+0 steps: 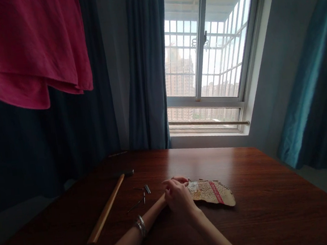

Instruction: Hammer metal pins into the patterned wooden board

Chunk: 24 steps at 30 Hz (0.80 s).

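A flat, pale wooden piece (212, 193) with dotted marks and a red stripe lies on the dark wooden table (264, 189). Both my hands meet at its left end. My right hand (178, 198) is on top, back towards me, fingers curled in a pinch at the piece's edge; what they hold is too small to make out. My left hand (164, 198) comes in from the left, a bracelet on its wrist. It is almost wholly hidden behind the right hand, so its fingers do not show.
A hammer (108, 208) with a long wooden handle lies left of my arms, head pointing away. Several loose nails (144, 192) are scattered between it and my hands. Beyond the table are a window (203, 54), dark curtains and a hanging red cloth (23, 48).
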### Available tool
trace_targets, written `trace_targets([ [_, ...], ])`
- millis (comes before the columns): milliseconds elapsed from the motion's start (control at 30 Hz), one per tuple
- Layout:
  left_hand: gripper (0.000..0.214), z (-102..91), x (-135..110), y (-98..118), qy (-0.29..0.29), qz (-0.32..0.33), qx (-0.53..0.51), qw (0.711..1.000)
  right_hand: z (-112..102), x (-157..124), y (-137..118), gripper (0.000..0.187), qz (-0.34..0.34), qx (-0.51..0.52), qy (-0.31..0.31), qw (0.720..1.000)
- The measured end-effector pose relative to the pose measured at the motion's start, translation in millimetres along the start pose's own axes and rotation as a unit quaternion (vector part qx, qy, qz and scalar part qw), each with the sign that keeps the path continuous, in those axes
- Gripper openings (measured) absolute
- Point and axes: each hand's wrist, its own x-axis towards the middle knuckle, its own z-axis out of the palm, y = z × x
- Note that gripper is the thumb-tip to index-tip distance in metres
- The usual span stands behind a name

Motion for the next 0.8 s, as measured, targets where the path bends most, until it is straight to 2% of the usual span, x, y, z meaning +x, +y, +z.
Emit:
trace_targets([
  [100,0.020,-1.0,-0.8,-0.7,-0.016,0.044,-0.005,0.999,38.3,16.5,-57.3,0.037,-0.047,0.005,-0.066,0.997],
  [133,0.019,-1.7,-0.7,-1.3,-0.026,0.058,-0.005,0.998,51.0,22.3,-72.4,0.042,-0.057,-0.015,-0.112,0.992],
  [167,0.019,-2.3,-0.6,-2.1,-0.035,0.067,-0.003,0.997,63.5,27.7,-85.2,0.044,-0.068,-0.031,-0.151,0.986],
  [267,0.023,-3.7,-0.2,-4.8,-0.043,0.070,0.016,0.996,98.9,38.8,-110.8,0.047,-0.064,-0.059,-0.219,0.972],
  [433,0.024,-3.1,0.6,-8.5,-0.048,0.082,0.025,0.995,137.7,40.5,-121.2,0.044,-0.008,-0.107,-0.279,0.954],
  [567,0.023,-1.0,1.2,-10.3,-0.043,0.088,0.024,0.995,147.4,41.7,-121.4,0.048,-0.011,-0.095,-0.265,0.959],
  [733,0.024,-0.2,1.0,-11.6,-0.042,0.091,0.016,0.995,157.7,46.5,-128.6,0.050,-0.053,-0.089,-0.332,0.938],
  [800,0.024,-0.9,0.7,-11.6,-0.046,0.090,0.019,0.995,161.2,46.3,-130.9,0.053,-0.034,-0.099,-0.316,0.943],
])
